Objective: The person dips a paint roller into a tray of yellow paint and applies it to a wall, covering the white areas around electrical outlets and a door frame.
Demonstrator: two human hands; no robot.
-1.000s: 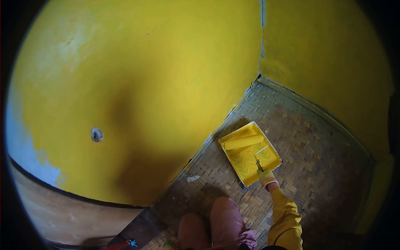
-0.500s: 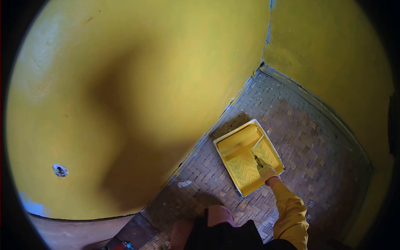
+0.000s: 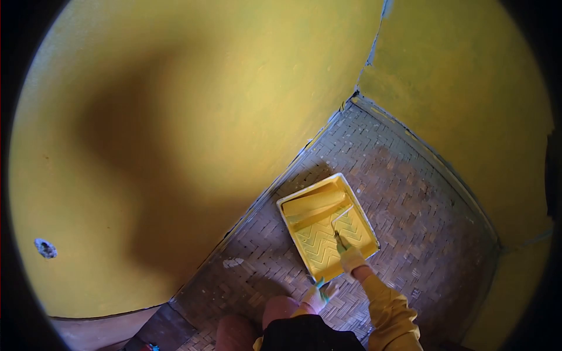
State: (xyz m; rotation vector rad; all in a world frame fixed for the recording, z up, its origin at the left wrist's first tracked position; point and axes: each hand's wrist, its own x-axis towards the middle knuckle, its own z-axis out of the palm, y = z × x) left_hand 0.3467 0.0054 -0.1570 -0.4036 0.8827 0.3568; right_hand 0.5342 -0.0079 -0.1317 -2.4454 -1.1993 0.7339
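Note:
A yellow-coated paint tray (image 3: 316, 243) with a zigzag-ribbed ramp lies on the floor. In its deep far end rests a paint roller (image 3: 317, 203), its sleeve covered in yellow paint and its wire frame bending back toward me. My right hand (image 3: 352, 261), in a light glove, is closed round the roller's handle over the right part of the tray. At the tray's near edge, my gloved left hand (image 3: 318, 295) has its fingers spread, fingertips right at the rim.
A yellow wall (image 3: 246, 88) runs along the left and meets a second yellow wall (image 3: 462, 117) at a corner. Woven herringbone flooring (image 3: 410, 199) surrounds the tray. The left wall has a small hole (image 3: 45, 248). My knees (image 3: 280, 309) are at the bottom.
My left hand has come into view at the tray's near edge. The roller sleeve, blurred before, now shows sharply in the deep end. The view has shifted, so the tray appears further left.

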